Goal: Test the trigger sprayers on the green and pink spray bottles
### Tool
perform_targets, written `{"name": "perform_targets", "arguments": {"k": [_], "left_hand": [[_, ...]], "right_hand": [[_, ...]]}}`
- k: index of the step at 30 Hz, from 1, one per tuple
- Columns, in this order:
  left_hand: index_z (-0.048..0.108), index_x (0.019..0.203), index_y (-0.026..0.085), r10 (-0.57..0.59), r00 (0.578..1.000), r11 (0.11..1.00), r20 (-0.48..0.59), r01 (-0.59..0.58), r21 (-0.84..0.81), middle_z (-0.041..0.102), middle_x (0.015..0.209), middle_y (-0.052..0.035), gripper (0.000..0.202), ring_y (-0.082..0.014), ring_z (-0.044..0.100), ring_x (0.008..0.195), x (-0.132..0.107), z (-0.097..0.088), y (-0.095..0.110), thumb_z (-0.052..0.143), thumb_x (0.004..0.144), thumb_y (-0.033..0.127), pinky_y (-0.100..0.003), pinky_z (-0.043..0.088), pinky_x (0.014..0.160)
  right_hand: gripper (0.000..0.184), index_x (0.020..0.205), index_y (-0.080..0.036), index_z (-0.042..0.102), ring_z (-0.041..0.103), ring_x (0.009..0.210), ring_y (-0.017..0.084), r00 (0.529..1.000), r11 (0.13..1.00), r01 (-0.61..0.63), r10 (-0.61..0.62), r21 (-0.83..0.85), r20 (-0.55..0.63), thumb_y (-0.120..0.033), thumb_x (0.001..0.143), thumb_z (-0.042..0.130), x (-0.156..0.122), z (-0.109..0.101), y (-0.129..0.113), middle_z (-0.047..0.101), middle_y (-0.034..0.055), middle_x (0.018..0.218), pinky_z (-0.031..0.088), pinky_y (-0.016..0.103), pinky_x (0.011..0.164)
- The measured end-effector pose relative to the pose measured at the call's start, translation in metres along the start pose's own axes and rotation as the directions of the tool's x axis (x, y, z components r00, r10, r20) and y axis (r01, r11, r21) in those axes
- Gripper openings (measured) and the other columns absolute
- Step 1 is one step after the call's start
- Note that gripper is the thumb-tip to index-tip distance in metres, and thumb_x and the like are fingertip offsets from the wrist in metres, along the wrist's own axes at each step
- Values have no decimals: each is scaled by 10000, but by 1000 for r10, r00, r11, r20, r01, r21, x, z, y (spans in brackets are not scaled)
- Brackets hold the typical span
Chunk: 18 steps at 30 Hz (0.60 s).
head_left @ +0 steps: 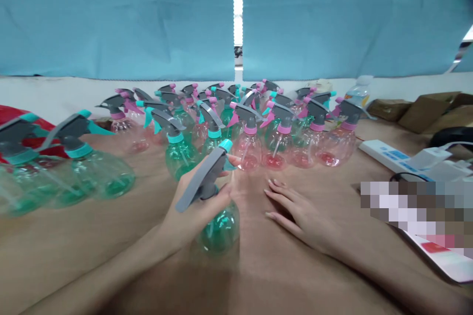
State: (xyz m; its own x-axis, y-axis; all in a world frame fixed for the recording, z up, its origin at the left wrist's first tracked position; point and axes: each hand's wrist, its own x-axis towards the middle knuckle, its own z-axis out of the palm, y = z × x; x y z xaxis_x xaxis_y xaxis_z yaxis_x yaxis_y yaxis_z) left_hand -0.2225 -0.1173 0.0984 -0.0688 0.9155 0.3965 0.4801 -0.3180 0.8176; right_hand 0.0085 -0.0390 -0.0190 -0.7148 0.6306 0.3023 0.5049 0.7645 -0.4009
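Observation:
My left hand (pixel 199 197) is wrapped round the neck of a green spray bottle (pixel 221 229) with a grey head and a turquoise nozzle. The bottle is close to me, its nozzle pointing away to the upper right. My right hand (pixel 295 211) lies on the brown table (pixel 281 275) with its fingers apart, holding nothing. Just beyond both hands are a green spray bottle (pixel 179 155) and a clear pink spray bottle (pixel 248 150). My fingers and palm hide the held bottle's collar.
Several pink and green spray bottles (pixel 283 150) stand in rows at the back. More green ones (pixel 107 172) are at left. On the right are a white power strip (pixel 391 157), cardboard boxes (pixel 428 113) and a partly blurred-out device (pixel 439 251). Blue curtains (pixel 121 19) hang behind.

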Motion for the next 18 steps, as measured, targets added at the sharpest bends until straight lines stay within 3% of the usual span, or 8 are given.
{"name": "perform_targets", "arguments": {"k": [2, 5, 9, 13, 18], "left_hand": [[619, 1052, 248, -32, 999, 999, 22, 33, -25, 694, 1015, -43, 265, -243, 664, 995, 1, -1, 0, 565, 793, 228, -366, 556, 856], [617, 1108, 258, -79, 995, 996, 62, 80, -25, 691, 1057, -39, 365, -236, 685, 932, 2, -2, 0, 566, 751, 201, -338, 573, 791], [610, 1163, 265, -94, 990, 994, 106, 100, -52, 699, 832, -6, 454, -205, 670, 700, 2, -2, 2, 552, 722, 173, -322, 564, 651], [618, 1162, 275, -77, 995, 997, 58, 76, 20, 637, 704, 21, 437, -171, 578, 558, 0, -1, 4, 532, 738, 209, -320, 513, 601], [606, 1121, 270, -85, 994, 996, 75, 84, 23, 536, 609, 54, 444, -149, 469, 487, 0, -3, 3, 504, 697, 186, -297, 439, 536]], "right_hand": [[499, 1385, -190, 522, 368, 1380, 318, 1000, 1000, 1, -1, 4, 28, -462, 970, 471, 1, -3, 0, 455, 142, 1470, 342, 573, 1101], [514, 1411, -209, 492, 345, 1392, 305, 999, 1000, -2, 1, 14, 48, -472, 970, 474, 1, -5, 1, 422, 117, 1493, 332, 557, 1114], [527, 1415, -209, 486, 325, 1404, 289, 997, 1000, -8, 7, 13, 76, -494, 972, 460, 1, -6, 2, 403, 100, 1506, 313, 539, 1131], [551, 1425, -208, 473, 320, 1407, 292, 994, 999, -40, 37, 30, 106, -515, 967, 461, 0, -6, 4, 393, 94, 1516, 301, 542, 1136], [534, 1422, -233, 478, 326, 1403, 304, 994, 997, -46, 40, 58, 101, -507, 965, 473, -1, -5, 6, 391, 86, 1516, 307, 566, 1126]]}}
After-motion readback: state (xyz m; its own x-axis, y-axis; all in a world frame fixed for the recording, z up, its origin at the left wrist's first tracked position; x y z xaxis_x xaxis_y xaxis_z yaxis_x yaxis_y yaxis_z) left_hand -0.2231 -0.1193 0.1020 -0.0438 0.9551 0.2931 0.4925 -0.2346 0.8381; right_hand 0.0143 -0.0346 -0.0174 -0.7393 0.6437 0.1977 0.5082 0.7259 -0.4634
